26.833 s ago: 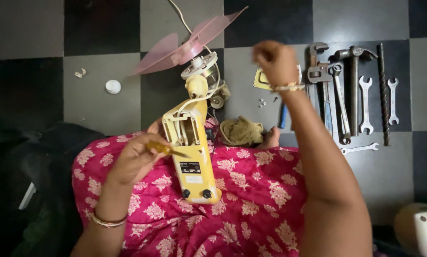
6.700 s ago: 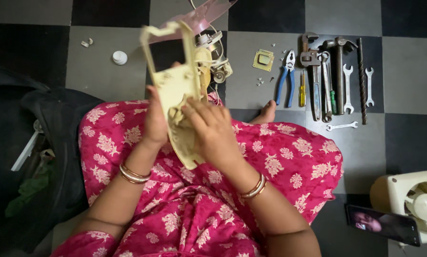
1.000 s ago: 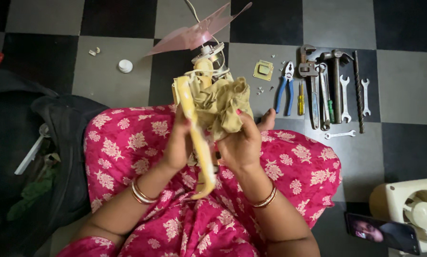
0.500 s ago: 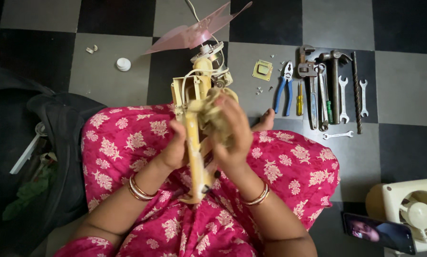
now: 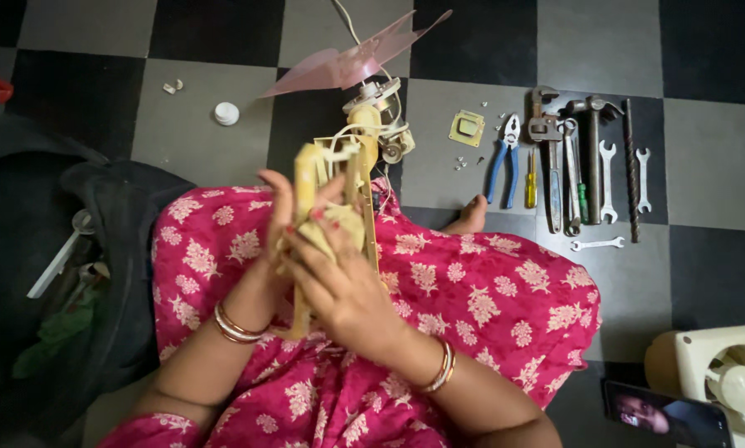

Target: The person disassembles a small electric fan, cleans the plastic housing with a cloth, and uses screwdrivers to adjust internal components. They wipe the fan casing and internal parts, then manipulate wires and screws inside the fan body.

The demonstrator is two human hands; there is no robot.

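Head view looks down on my lap, and I count what lies around: one yellow fan body [image 5: 357, 178] with one pink blade [image 5: 348, 62] at its far end, one wad of beige cloth [image 5: 329, 232], and one row of tools [image 5: 572, 166] on the checkered floor [image 5: 621, 50]. In that row I make out one pair of blue-handled pliers [image 5: 503, 162], one hammer [image 5: 593, 149], three spanners [image 5: 609, 178], plus a few screwdrivers I cannot count surely. One white cap [image 5: 226, 113] sits on the floor well ahead of my left hand [image 5: 279, 211].

My left hand is curled around the near edge of the fan body, fingers closed on the yellow plastic, holding it upright over the pink dress [image 5: 472, 290]. My right hand [image 5: 348, 286] is half closed, fingers bent and pressing the cloth against the fan body just beside the left hand's fingertips. The tool row lies well off to the right of my right hand. One white fan housing [image 5: 725, 382] and one phone [image 5: 667, 413] sit behind and right of it.
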